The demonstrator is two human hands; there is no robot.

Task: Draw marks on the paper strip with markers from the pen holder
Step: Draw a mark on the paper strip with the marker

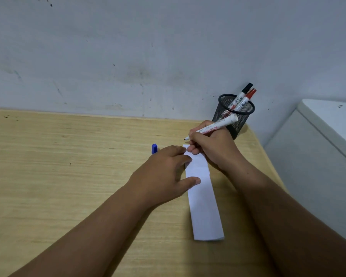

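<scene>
A long white paper strip lies on the wooden table, running away from me. My left hand presses flat on its far left part, thumb and fingers spread over the edge. My right hand grips an uncapped white marker in a writing hold, its dark tip just past the strip's far end. A blue marker cap lies on the table beyond my left hand. The black mesh pen holder stands behind my right hand with a black-capped marker and a red-capped marker in it.
A grey-white wall runs along the table's far edge. The table's right edge passes close by the holder. A white cabinet stands to the right of the table.
</scene>
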